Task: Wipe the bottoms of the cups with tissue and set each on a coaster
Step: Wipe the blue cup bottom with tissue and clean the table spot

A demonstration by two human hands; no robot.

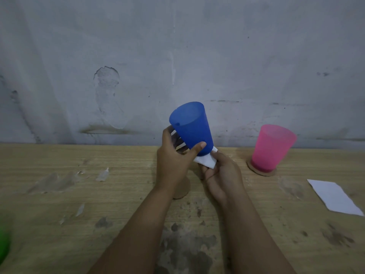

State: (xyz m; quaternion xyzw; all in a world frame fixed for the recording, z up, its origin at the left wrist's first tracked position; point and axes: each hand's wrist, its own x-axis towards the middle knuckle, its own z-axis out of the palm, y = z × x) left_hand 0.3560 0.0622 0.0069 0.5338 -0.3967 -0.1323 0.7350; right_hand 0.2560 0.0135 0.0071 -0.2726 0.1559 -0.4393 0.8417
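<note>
The left hand grips the blue cup in the air above the desk, its fingers curled round the cup's wall, mouth tilted up and away. The right hand pinches a folded white tissue against the cup's bottom. Right of the blue cup, a pink cup stands on a coaster. Below the blue cup, another coaster lies partly hidden by the left wrist.

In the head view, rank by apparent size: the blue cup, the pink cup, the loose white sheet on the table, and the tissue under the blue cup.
1-2. blue cup and pink cup: look alike, unranked.
3. loose white sheet.
4. tissue, partly hidden by the hands.
</note>
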